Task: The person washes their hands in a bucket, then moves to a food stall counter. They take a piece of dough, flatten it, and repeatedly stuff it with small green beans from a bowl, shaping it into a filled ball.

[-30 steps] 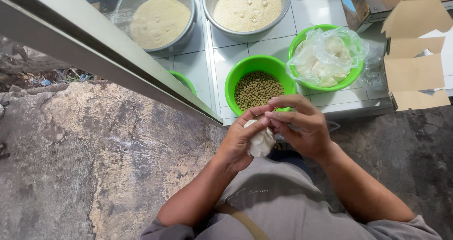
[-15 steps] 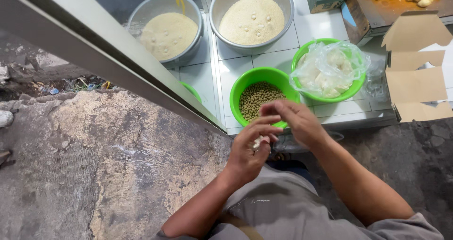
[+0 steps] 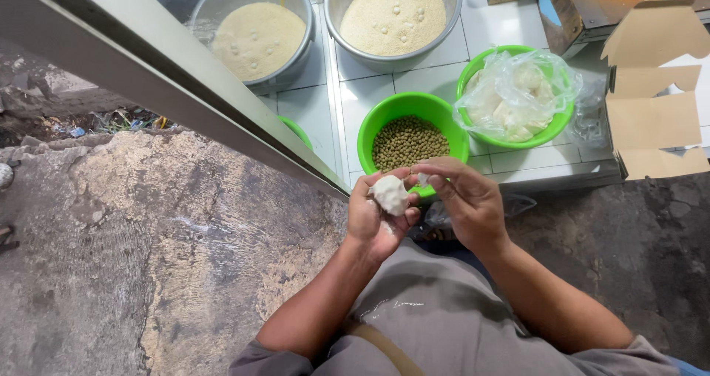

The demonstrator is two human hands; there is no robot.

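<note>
My left hand (image 3: 376,219) cups a white ball of dough (image 3: 390,194) in its palm. My right hand (image 3: 466,198) is beside it, its fingertips pinching a small bit of white dough next to the ball. Both hands hover just in front of a green bowl of small round green balls (image 3: 409,140) on the white tiled surface (image 3: 510,161).
A second green bowl (image 3: 518,95) lined with a clear plastic bag of white dough sits to the right. Two metal basins of pale crumbs (image 3: 259,36) (image 3: 393,14) stand behind. A metal rail (image 3: 185,95) runs diagonally at left; open cardboard boxes (image 3: 651,87) lie at right. Rough concrete ground lies below.
My hands have shifted slightly. The dough ball now sits exposed in my left palm, and my right fingers have drawn off to its right side.
</note>
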